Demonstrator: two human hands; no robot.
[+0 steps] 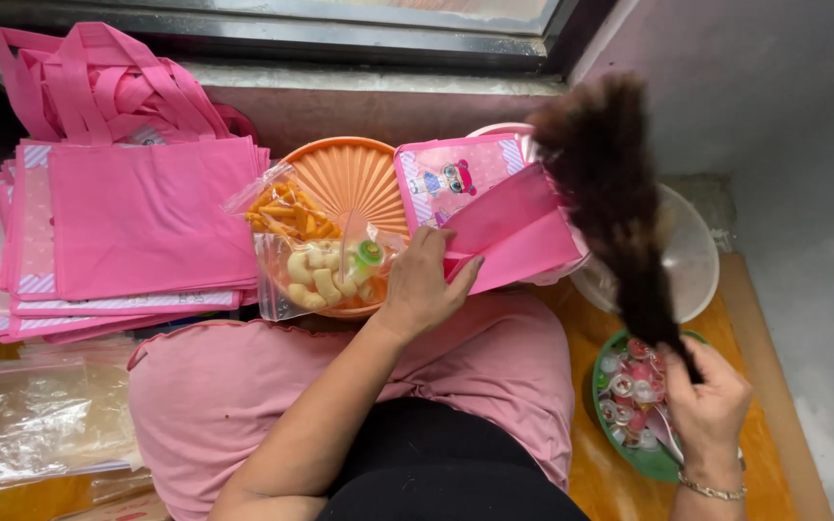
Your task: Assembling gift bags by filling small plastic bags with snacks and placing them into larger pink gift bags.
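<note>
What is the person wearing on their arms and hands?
Both arms are bare, with no sleeves showing on the forearms. The left hand has no glove, ring or band that can be seen. The right hand has no glove either, but a thin gold-coloured chain bracelet sits around its wrist. The fingernails look short and plain.

Soft window daylight, sharp, blurred foreground hair

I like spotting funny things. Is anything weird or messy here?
Yes: a dark fluffy feather duster, held by the right hand, sticks up over the green bowl of small sweets. It looks odd beside food. The left hand holds a pink bag. Nothing has spilled.
</note>
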